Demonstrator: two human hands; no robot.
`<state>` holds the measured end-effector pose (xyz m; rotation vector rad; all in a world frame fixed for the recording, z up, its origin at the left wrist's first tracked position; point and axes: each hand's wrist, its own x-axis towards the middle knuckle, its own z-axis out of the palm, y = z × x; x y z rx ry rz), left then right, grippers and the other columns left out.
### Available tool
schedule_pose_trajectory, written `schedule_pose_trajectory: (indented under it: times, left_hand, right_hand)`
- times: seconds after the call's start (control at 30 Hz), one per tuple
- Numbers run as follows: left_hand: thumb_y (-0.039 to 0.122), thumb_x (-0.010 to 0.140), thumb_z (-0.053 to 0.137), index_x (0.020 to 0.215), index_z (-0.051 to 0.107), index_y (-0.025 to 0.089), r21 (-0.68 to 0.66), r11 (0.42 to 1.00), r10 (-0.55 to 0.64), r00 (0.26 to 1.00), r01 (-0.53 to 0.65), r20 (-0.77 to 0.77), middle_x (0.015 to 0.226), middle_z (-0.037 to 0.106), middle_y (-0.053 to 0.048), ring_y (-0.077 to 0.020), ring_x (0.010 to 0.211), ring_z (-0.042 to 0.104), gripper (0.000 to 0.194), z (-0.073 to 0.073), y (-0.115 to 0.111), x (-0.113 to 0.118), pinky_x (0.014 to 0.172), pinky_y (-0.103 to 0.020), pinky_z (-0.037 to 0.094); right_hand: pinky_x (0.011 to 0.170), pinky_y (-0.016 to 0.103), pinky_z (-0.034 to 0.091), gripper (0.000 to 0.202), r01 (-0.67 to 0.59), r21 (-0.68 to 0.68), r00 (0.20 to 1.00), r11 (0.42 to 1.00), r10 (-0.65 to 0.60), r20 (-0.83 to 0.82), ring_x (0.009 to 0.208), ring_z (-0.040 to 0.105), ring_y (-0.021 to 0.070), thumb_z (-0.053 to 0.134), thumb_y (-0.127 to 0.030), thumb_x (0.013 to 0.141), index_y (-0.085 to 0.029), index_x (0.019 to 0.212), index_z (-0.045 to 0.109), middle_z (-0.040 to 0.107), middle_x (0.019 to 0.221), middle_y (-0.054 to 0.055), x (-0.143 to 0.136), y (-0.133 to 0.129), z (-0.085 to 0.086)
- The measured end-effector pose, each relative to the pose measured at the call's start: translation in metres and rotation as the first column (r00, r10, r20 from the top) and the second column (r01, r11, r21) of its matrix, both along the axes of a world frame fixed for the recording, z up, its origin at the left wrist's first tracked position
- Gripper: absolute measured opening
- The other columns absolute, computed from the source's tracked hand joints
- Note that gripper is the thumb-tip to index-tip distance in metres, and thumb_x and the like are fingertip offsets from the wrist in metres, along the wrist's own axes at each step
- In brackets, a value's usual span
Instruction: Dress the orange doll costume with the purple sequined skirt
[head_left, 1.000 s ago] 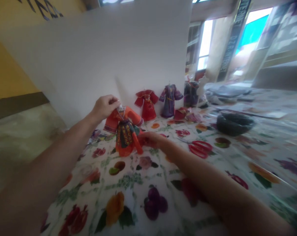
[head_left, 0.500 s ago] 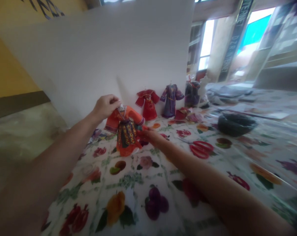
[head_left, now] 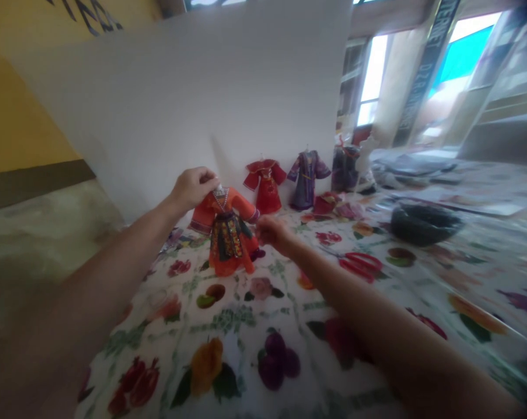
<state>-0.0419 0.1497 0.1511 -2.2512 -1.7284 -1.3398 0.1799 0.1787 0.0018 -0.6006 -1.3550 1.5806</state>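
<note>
A miniature orange dress (head_left: 232,201) with wide sleeves, a beaded neckline and a dark, gold-patterned front panel stands upright on the tablecloth. My left hand (head_left: 196,185) pinches it at the neck from above. At the dress's right side, my right hand (head_left: 275,233) is closed, its curled fingertips by the cuff and the skirt's edge. Whether cloth is between those fingers cannot be made out. Behind, a small red dress (head_left: 268,185) and a small purple robe (head_left: 306,181) stand against a white board.
Red-handled scissors (head_left: 361,265) lie on the fruit-patterned tablecloth (head_left: 241,361) to the right. Beyond them sits a black bowl-like object (head_left: 423,224). Scraps of red and pink cloth (head_left: 333,203) lie below the robe. The white board (head_left: 246,81) rises at the back.
My right hand has drawn slightly up and right from the skirt's side, its fingers now more curled. The left hand keeps its pinch at the neck. The whole view has shifted slightly.
</note>
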Motion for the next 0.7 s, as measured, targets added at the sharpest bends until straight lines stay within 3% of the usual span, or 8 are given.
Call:
schedule_pose_trajectory:
  times: [0.1, 0.23, 0.4, 0.7]
  left_hand:
    - [0.037, 0.078, 0.064, 0.081, 0.068, 0.016, 0.005, 1.0, 0.009, 1.0, -0.009, -0.016, 0.077, 0.066, -0.004, -0.0158, 0.07, 0.055, 0.022, 0.0, 0.0, 0.0, 0.066, -0.03, 0.044]
    - [0.038, 0.078, 0.063, 0.082, 0.068, 0.016, 0.006, 1.0, 0.008, 1.0, -0.007, -0.027, 0.078, 0.066, -0.005, -0.0167, 0.072, 0.056, 0.022, 0.001, -0.001, 0.001, 0.065, -0.03, 0.044]
    - [0.037, 0.077, 0.064, 0.081, 0.069, 0.017, 0.008, 1.0, 0.009, 1.0, -0.009, -0.013, 0.079, 0.066, -0.005, -0.0169, 0.072, 0.056, 0.021, 0.001, -0.001, 0.001, 0.066, -0.031, 0.045]
    - [0.038, 0.077, 0.065, 0.081, 0.069, 0.016, 0.005, 1.0, 0.001, 1.0, -0.001, -0.009, 0.078, 0.066, -0.004, -0.0159, 0.071, 0.055, 0.023, 0.001, 0.001, 0.0, 0.066, -0.03, 0.044]
  right_hand:
    - [0.047, 0.022, 0.043, 0.023, -0.176, 0.072, 0.978, 0.982, 0.166, 0.126, 0.052, 0.057, 0.0122, 0.073, -0.036, 0.072, -0.016, 0.072, 0.063, 0.063, 0.062, 0.002, -0.001, -0.013, 0.004]
    - [0.043, 0.018, 0.036, 0.026, -0.268, 0.211, 0.939, 0.94, 0.205, 0.276, 0.047, 0.049, 0.0077, 0.075, -0.04, 0.075, -0.016, 0.074, 0.064, 0.059, 0.058, -0.002, -0.008, -0.019, 0.0]
    - [0.042, 0.017, 0.033, 0.018, -0.299, 0.245, 0.932, 0.922, 0.227, 0.285, 0.046, 0.044, 0.0058, 0.071, -0.034, 0.076, -0.017, 0.075, 0.064, 0.054, 0.057, -0.005, -0.011, -0.014, -0.005]
    - [0.044, 0.018, 0.037, 0.014, -0.306, 0.234, 0.931, 0.923, 0.238, 0.277, 0.048, 0.047, 0.0068, 0.065, -0.029, 0.077, -0.017, 0.074, 0.061, 0.059, 0.06, -0.002, 0.005, -0.01, 0.01]
